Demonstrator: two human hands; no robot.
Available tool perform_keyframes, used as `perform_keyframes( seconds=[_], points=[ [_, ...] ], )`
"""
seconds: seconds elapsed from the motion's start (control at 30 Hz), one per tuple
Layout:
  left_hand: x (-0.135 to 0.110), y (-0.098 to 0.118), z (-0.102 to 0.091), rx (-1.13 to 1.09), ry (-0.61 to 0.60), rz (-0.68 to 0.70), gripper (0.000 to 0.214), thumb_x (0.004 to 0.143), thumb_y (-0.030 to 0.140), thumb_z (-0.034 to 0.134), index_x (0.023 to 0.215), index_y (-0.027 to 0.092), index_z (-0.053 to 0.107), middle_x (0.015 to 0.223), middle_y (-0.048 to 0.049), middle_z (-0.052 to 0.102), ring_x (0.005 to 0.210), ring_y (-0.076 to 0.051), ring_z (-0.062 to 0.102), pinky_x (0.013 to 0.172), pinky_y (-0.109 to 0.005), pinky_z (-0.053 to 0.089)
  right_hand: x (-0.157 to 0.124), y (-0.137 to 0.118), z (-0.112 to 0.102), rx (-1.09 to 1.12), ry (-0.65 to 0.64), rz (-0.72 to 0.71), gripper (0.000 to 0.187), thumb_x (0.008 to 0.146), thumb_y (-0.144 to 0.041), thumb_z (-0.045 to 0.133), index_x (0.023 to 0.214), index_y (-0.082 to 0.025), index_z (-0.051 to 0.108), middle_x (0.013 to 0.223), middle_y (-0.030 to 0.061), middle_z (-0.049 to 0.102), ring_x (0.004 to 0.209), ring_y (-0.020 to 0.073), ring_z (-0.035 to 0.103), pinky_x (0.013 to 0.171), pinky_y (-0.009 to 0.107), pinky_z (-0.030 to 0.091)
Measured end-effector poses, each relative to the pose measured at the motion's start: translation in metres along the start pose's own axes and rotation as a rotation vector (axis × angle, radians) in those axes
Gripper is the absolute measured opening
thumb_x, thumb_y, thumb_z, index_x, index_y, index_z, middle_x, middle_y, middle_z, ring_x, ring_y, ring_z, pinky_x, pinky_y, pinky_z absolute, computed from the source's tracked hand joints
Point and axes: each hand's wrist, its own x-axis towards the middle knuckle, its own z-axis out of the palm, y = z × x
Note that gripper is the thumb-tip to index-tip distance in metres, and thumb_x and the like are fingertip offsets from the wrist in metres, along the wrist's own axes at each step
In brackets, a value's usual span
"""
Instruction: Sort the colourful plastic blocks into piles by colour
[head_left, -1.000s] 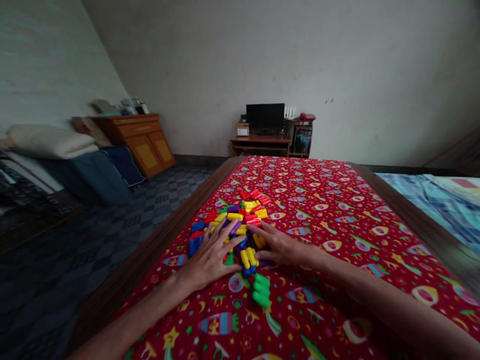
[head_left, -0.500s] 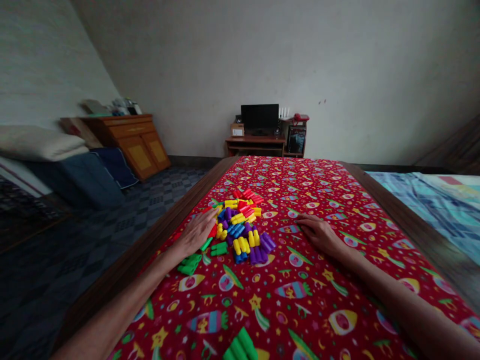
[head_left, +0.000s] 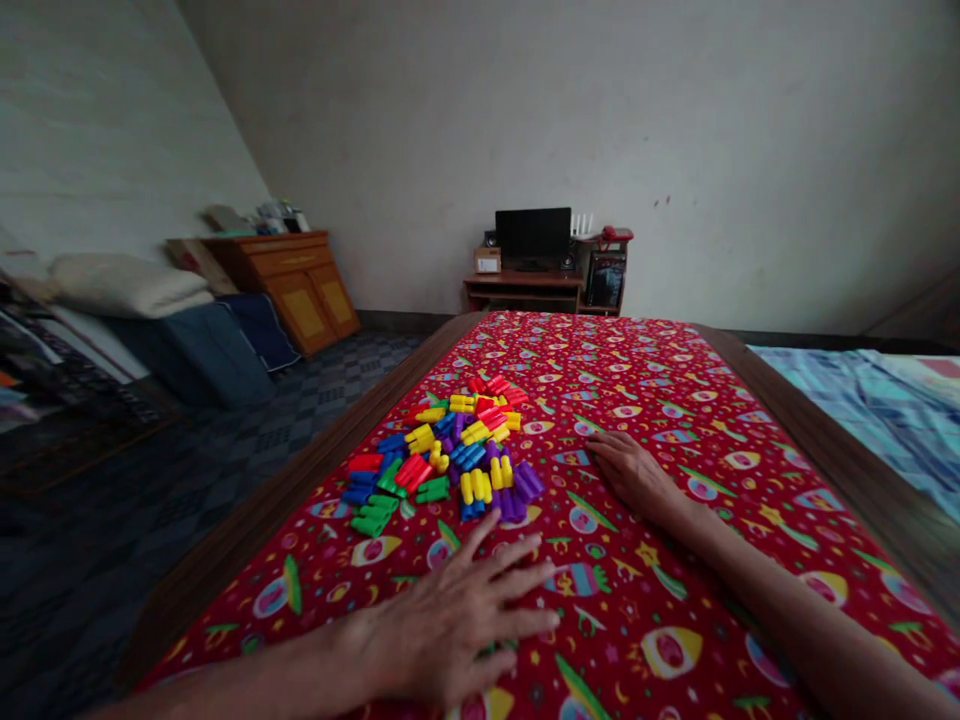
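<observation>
My left hand (head_left: 465,615) is over the near part of the red printed tablecloth (head_left: 675,570), fingers spread and nothing in them. Its index fingertip comes close to a purple plastic piece (head_left: 512,504) at the near edge of a loose pile. In that pile lie tube-shaped toy pieces: yellow (head_left: 475,487), red (head_left: 414,472), blue (head_left: 469,457) and green (head_left: 374,516). To the right of the pile, my right hand (head_left: 637,475) rests palm down on the cloth, fingers stretched out and holding nothing. What lies beneath my left palm is hidden.
The table's dark wooden edge (head_left: 300,475) runs along the left of the cloth. Beyond the far end stands a desk (head_left: 525,285) with a monitor (head_left: 532,236). A wooden cabinet (head_left: 300,285) stands at left, and a bed with a checked sheet (head_left: 847,405) at right.
My left hand has moved from the pile's left side toward me and to the right, its fingers spreading. Red and blue pieces it covered now show. The near green piece is no longer visible.
</observation>
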Motion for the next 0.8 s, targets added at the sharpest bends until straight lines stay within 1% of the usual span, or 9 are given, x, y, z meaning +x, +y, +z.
perform_keyframes(
  seconds=[0.1, 0.2, 0.33, 0.4, 0.47, 0.57, 0.63, 0.7, 0.8],
  points=[
    [0.017, -0.050, 0.006, 0.137, 0.109, -0.165, 0.052, 0.093, 0.025, 0.048, 0.143, 0.037, 0.041, 0.154, -0.0001, 0.036, 0.145, -0.028, 0.024, 0.118, -0.060, 0.005, 0.001, 0.000, 0.000, 0.010, 0.002, 0.006, 0.037, 0.097, -0.023, 0.035, 0.111, -0.018, 0.068, 0.113, 0.0144, 0.069, 0.105, 0.0271, 0.062, 0.091, 0.047, 0.053],
    [0.036, -0.100, 0.001, 0.214, 0.185, -0.263, 0.044, 0.095, 0.032, 0.049, 0.138, 0.036, 0.049, 0.153, -0.0010, 0.039, 0.144, -0.028, 0.026, 0.117, -0.061, 0.002, 0.001, -0.001, -0.003, 0.014, -0.003, 0.006, 0.036, 0.097, -0.023, 0.034, 0.109, -0.018, 0.069, 0.111, 0.0136, 0.069, 0.104, 0.0262, 0.063, 0.090, 0.046, 0.053],
    [0.039, -0.136, -0.014, 0.251, 0.305, -0.414, 0.040, 0.096, 0.044, 0.046, 0.133, 0.032, 0.056, 0.151, -0.0023, 0.043, 0.144, -0.029, 0.027, 0.118, -0.058, 0.008, 0.001, -0.002, -0.002, -0.006, -0.006, -0.010, 0.036, 0.097, -0.021, 0.034, 0.110, -0.017, 0.067, 0.113, 0.0138, 0.069, 0.105, 0.0256, 0.062, 0.089, 0.043, 0.053],
    [0.024, -0.143, -0.018, 0.244, 0.390, -0.530, 0.043, 0.097, 0.047, 0.038, 0.132, 0.030, 0.057, 0.152, -0.0031, 0.041, 0.144, -0.030, 0.025, 0.117, -0.058, 0.010, 0.001, -0.003, -0.001, -0.015, -0.001, -0.023, 0.036, 0.096, -0.019, 0.035, 0.111, -0.016, 0.067, 0.115, 0.0144, 0.068, 0.106, 0.0257, 0.062, 0.091, 0.043, 0.051],
    [-0.001, -0.148, -0.014, 0.203, 0.464, -0.681, 0.049, 0.098, 0.050, 0.031, 0.136, 0.029, 0.053, 0.154, -0.0046, 0.037, 0.145, -0.033, 0.023, 0.116, -0.061, 0.012, 0.002, -0.003, -0.002, -0.028, -0.005, -0.009, 0.034, 0.095, -0.019, 0.035, 0.110, -0.017, 0.066, 0.114, 0.0138, 0.068, 0.105, 0.0249, 0.061, 0.091, 0.042, 0.050],
    [-0.048, -0.150, 0.007, 0.066, 0.487, -0.929, 0.060, 0.095, 0.060, 0.027, 0.146, 0.031, 0.040, 0.157, -0.0059, 0.031, 0.145, -0.037, 0.020, 0.112, -0.067, 0.017, -0.001, 0.007, -0.014, -0.102, -0.039, 0.081, 0.031, 0.094, -0.020, 0.037, 0.096, -0.018, 0.067, 0.099, 0.0117, 0.071, 0.091, 0.0219, 0.063, 0.082, 0.035, 0.049],
    [-0.072, -0.150, 0.025, -0.020, 0.471, -1.066, 0.067, 0.093, 0.063, 0.026, 0.150, 0.028, 0.032, 0.157, -0.0096, 0.031, 0.144, -0.039, 0.023, 0.110, -0.068, 0.020, -0.007, 0.024, -0.026, -0.182, -0.035, 0.176, 0.029, 0.093, -0.022, 0.039, 0.085, -0.018, 0.066, 0.086, 0.0105, 0.070, 0.080, 0.0205, 0.062, 0.075, 0.031, 0.048],
    [-0.084, -0.147, 0.040, -0.052, 0.484, -1.098, 0.069, 0.094, 0.062, 0.024, 0.152, 0.024, 0.027, 0.156, -0.0120, 0.031, 0.143, -0.036, 0.026, 0.112, -0.063, 0.024, -0.017, 0.046, -0.038, -0.256, -0.003, 0.296, 0.028, 0.091, -0.023, 0.039, 0.081, -0.019, 0.065, 0.080, 0.0100, 0.069, 0.074, 0.0206, 0.062, 0.070, 0.030, 0.047],
    [-0.076, -0.135, 0.047, -0.064, 0.518, -0.963, 0.066, 0.097, 0.058, 0.022, 0.153, 0.022, 0.022, 0.157, -0.0105, 0.031, 0.144, -0.028, 0.028, 0.115, -0.050, 0.027, -0.033, 0.077, -0.047, -0.286, 0.059, 0.396, 0.028, 0.090, -0.023, 0.039, 0.084, -0.018, 0.066, 0.086, 0.0120, 0.071, 0.076, 0.0227, 0.064, 0.071, 0.032, 0.048]
  ],
)
